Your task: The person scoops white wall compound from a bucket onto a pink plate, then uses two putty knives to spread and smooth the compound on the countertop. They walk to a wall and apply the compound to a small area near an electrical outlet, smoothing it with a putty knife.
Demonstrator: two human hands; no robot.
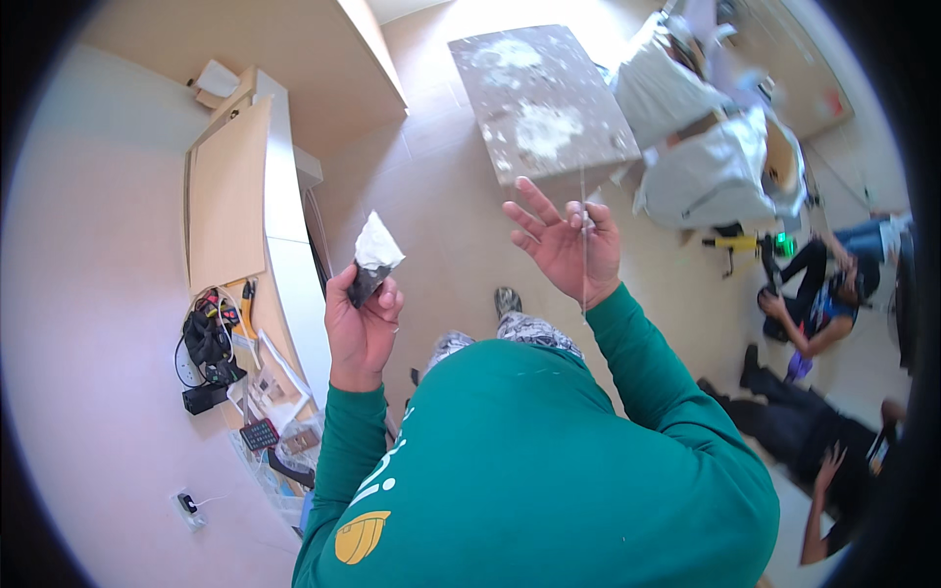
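My left hand (364, 328) is closed round a small dark piece with a flat face, its kind unclear. White paste (377, 241) is heaped to a point on its upper end. Farther right, at about the same height, my right hand (576, 247) is raised palm up. Its thumb and a finger pinch a thin, pale, straight line (585, 269), perhaps a cord or a blade seen edge-on. The other fingers of that hand are spread. The two hands are well apart over the floor.
A grey board spattered with white (559, 108) stands ahead. Pale sacks (711, 171) are beside it at right. On the left runs a narrow counter (286, 294) with tools and cables (211, 338). At right are a seated person (828, 309) and another in black (804, 431).
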